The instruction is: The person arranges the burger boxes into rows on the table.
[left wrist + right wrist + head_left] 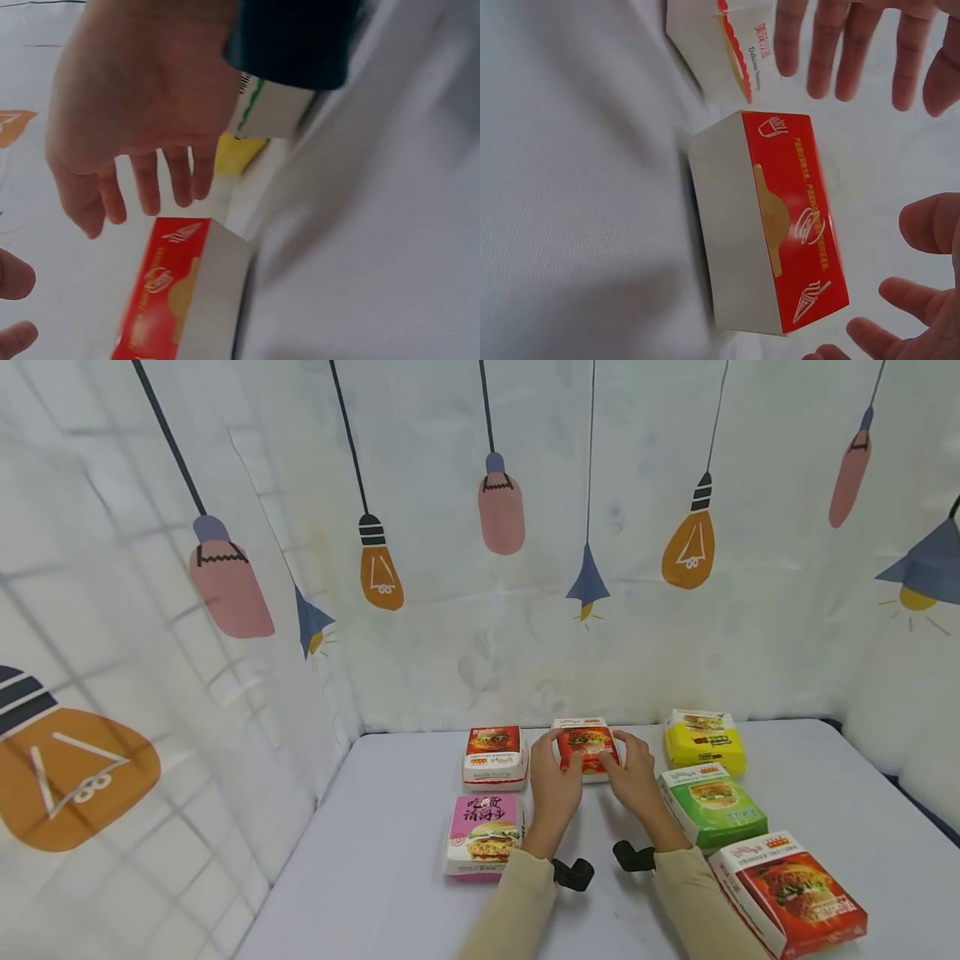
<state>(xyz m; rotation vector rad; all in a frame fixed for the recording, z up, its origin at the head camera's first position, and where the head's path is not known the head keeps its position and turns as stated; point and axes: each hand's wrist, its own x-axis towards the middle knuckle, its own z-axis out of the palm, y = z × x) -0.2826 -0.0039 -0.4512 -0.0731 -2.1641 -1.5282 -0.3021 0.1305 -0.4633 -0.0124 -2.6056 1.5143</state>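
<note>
Currently, left hand point(553, 789) and right hand point(637, 783) flank far middle red burger box point(588, 742), fingers clear of it; uneven squeeze could dent or skew it.

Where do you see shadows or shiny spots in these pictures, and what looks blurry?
Head view: crisscross shadows fall on the left wall; left wrist view: rather dim, with soft grey shadows on the white table and the yellow package looking blurry; right wrist view: a small pale glare on the box, on its red side.
</note>
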